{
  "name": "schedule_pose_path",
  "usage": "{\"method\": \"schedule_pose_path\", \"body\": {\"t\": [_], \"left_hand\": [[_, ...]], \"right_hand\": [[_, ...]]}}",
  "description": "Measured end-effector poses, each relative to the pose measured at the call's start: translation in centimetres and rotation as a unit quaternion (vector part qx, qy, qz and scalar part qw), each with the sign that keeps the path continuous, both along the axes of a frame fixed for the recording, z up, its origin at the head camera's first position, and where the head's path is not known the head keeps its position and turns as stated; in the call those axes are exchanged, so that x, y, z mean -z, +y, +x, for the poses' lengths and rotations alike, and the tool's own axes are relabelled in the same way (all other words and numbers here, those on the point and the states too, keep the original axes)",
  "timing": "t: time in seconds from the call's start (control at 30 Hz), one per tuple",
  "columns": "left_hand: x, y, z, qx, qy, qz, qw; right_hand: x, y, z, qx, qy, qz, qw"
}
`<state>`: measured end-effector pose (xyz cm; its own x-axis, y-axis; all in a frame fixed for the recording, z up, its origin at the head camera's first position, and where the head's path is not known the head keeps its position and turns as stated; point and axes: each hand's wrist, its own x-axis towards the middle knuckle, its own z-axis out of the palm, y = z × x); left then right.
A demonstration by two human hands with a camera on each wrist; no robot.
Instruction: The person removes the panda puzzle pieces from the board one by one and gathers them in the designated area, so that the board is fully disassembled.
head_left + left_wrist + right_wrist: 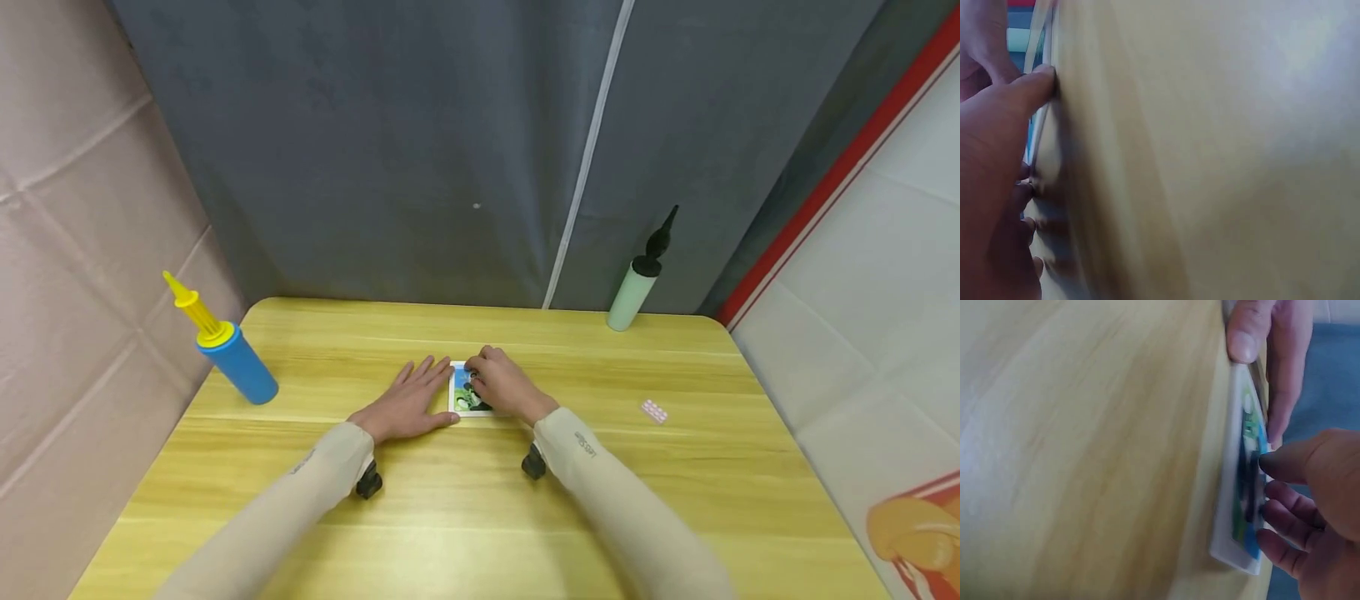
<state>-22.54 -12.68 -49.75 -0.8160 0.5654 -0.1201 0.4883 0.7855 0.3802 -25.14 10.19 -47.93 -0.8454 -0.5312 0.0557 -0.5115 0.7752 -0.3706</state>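
Note:
A small white-framed board (462, 400) with a green, blue and dark picture lies on the wooden table. My left hand (408, 402) rests palm down at its left side, fingers spread, with thumb and fingertips touching the frame. Over the right part of the board, my right hand (506, 385) bends its fingers downward. In the right wrist view, that thumb and the fingertips pinch a thin dark piece (1251, 487) against the picture. The piece's exact kind is hard to tell, and the right hand hides much of the board in the head view.
A blue pump with a yellow nozzle (243, 367) stands at the table's left edge. At the back right is a pale green pump with a black top (632, 296). A small pink studded piece (655, 411) lies right of the hands. A grey curtain (375, 150) hangs behind.

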Motion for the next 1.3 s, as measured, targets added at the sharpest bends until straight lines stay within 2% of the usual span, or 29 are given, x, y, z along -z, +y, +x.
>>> {"method": "schedule_pose_path", "body": {"t": [0.17,0.47,0.83,1.0,1.3], "left_hand": [[0.4,-0.1,-0.3,-0.001,-0.008,-0.009,0.9999],[0.4,-0.3,-0.4,-0.003,-0.015,0.000,0.9999],[0.5,-0.2,-0.4,0.002,-0.005,-0.006,1.0000],[0.2,-0.2,-0.3,0.003,-0.005,-0.013,0.9999],[0.0,-0.1,-0.3,0.007,-0.003,-0.018,0.9998]], "right_hand": [[0.2,-0.4,-0.1,0.009,0.000,0.019,0.9998],[-0.1,-0.9,-0.3,0.007,0.000,0.030,0.9995],[-1.0,-1.6,-1.0,0.012,-0.037,0.053,0.9979],[-1.0,-1.5,-1.2,0.020,-0.055,0.036,0.9976],[-0.6,-1.2,-1.2,0.018,-0.060,-0.037,0.9974]]}}
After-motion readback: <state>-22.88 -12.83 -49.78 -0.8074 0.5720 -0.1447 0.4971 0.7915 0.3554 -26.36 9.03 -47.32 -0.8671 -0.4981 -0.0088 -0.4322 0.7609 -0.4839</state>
